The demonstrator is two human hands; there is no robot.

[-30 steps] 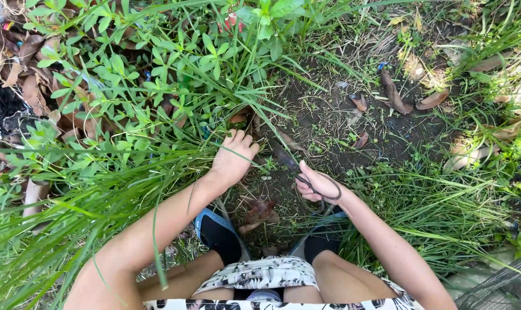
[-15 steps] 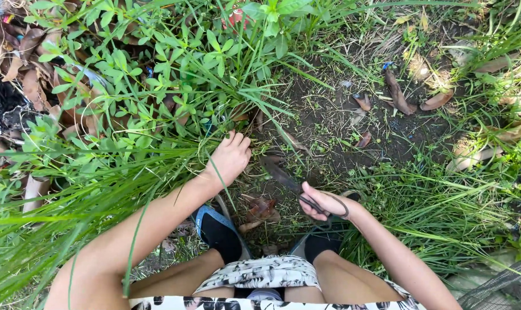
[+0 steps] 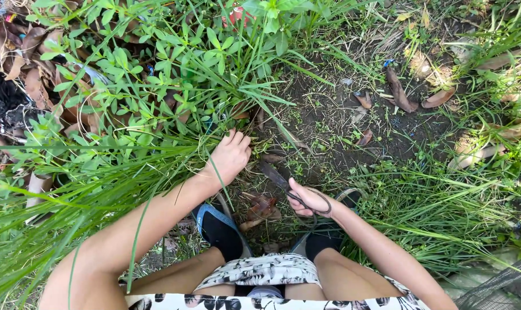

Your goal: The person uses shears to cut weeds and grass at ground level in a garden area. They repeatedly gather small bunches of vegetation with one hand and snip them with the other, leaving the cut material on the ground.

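While two blue shoes (image 3: 217, 227) stand on bare soil (image 3: 329, 123), the right hand (image 3: 307, 199) is closed around one rusty blade (image 3: 273, 174), a dark cord looped over its wrist. Just left of the blade tip, the left hand (image 3: 230, 156) grips grass (image 3: 157, 166). Beyond lie three brown leaves (image 3: 399, 92), with weeds all around outdoors.

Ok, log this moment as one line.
left hand: gripping grass at its base | right hand: grip closed on blade tool, tip on soil | posture: squatting
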